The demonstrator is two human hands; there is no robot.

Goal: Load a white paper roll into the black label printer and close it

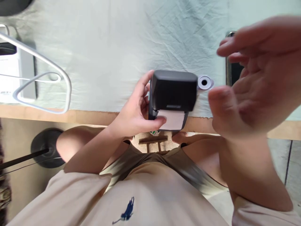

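My left hand grips a black portable receipt printer by its left side at the table's front edge. A strip of white paper lies at the printer's near end, and my left thumb presses on its left part. Just right of the printer, a small white paper roll shows its dark core. Raised at the right, close to the camera, my right hand is open with its fingers apart and nothing in it. Slight motion blur softens it. Partly behind that hand is a dark phone on the table.
A pale green cloth covers the table, whose wooden edge runs in front of me. At the left, a white cable loops over a white box. A round black base stands on the floor below.
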